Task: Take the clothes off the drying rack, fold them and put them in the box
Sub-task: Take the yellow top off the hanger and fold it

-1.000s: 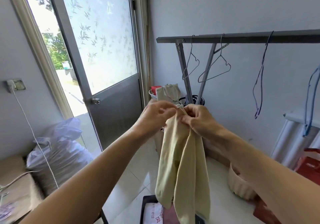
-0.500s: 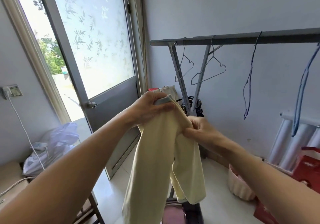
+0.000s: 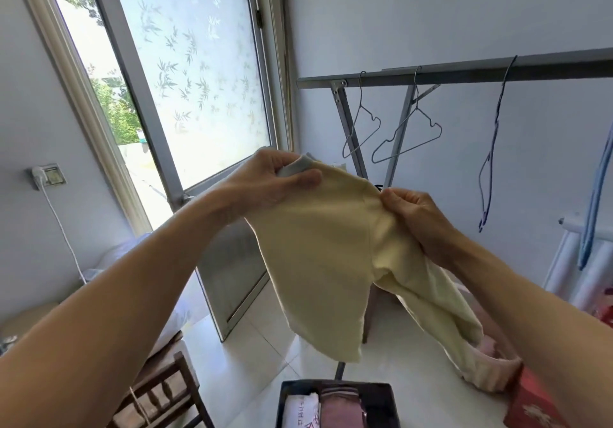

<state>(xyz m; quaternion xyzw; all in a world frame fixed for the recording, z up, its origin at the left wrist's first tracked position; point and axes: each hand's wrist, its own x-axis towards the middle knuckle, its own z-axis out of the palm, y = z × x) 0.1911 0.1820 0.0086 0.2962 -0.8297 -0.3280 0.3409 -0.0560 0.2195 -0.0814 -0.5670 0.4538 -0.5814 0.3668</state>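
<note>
Garment [image 3: 318, 261] was held mid-air above box [image 3: 388, 404]; left hand [image 3: 265, 185] pinched its grey-edged top, right hand [image 3: 418, 215] gripped a seam. Best to pull it taut and match edges before folding. Rack [image 3: 464, 74] with bare hangers [image 3: 408, 135] stood behind; chair [image 3: 166, 391] crowded the box's left side

Daylight pours in from the left through the frosted door pane [image 3: 195, 72] and the clear side window [image 3: 89, 49], which is blown out to near white at the top. The white wall [image 3: 431, 13] and floor tiles [image 3: 252, 338] are evenly bright, with only soft, faint shadows. The wide lens bends the door frame [image 3: 132, 72] and stretches the forearms at the bottom corners, and the edges look slightly soft.
</note>
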